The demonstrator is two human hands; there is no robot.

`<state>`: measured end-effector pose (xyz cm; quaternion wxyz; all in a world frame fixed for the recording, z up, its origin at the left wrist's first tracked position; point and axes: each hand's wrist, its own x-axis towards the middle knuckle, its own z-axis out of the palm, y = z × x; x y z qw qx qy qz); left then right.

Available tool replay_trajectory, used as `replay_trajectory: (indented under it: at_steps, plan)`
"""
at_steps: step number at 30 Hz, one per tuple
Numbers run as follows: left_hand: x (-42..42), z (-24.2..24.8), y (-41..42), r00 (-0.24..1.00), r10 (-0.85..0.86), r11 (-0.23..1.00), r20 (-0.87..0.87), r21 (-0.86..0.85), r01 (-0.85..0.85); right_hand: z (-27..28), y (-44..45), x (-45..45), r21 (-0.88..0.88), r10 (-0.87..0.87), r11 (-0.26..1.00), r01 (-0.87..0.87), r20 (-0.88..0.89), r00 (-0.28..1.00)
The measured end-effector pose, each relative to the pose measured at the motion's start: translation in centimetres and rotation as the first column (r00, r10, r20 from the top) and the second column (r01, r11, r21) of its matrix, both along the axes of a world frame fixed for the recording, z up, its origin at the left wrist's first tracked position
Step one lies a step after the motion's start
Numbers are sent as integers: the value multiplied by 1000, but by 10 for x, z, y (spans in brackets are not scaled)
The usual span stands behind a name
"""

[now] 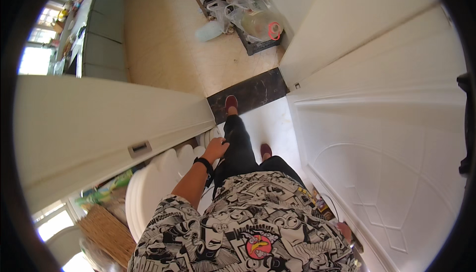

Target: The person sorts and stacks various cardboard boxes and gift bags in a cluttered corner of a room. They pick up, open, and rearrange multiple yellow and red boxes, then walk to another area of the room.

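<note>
My left hand (216, 149) hangs low beside my left thigh, with a black band on the wrist. Nothing shows in it, and its fingers are loosely curled. Near the lower right, my right hand (344, 230) is partly hidden by my patterned shirt (241, 220), at the edge of the white panelled door (372, 153). What it touches cannot be told. My front foot, in a dark red shoe (231, 102), is on the black stone threshold (249, 93). The other shoe (265, 150) is on the white floor behind it.
Beyond the threshold, a dark plastic crate (256, 48) holds a large clear bottle (258, 24) and plastic bags by the right wall. A cluttered counter (76, 30) runs along the left. Stacked white plastic pieces (145, 194) and a woven straw item (108, 234) are at my left.
</note>
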<state>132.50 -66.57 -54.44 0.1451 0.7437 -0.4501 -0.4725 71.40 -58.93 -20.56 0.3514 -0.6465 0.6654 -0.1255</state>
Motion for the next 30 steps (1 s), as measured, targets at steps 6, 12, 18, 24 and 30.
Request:
replay_trajectory:
  at_steps: [6,12,18,24,30]
  plan:
    - [89,-8,-107,982,-162,986,-99,13,164,5,-16,27,-107,-360,899,425,-734,576]
    - [210,12,-183,984,-151,983,-92,90,159,-14,-26,17,-60,-441,771,634,-768,465]
    - [291,-1,-188,996,17,981,-88,195,0,-41,20,47,81,-209,795,602,-894,396]
    - [329,18,-209,993,46,976,-106,217,-22,-61,19,124,158,-167,700,697,-912,375]
    - [392,17,-225,987,-63,976,-147,196,92,-75,43,227,226,-128,595,771,-921,368]
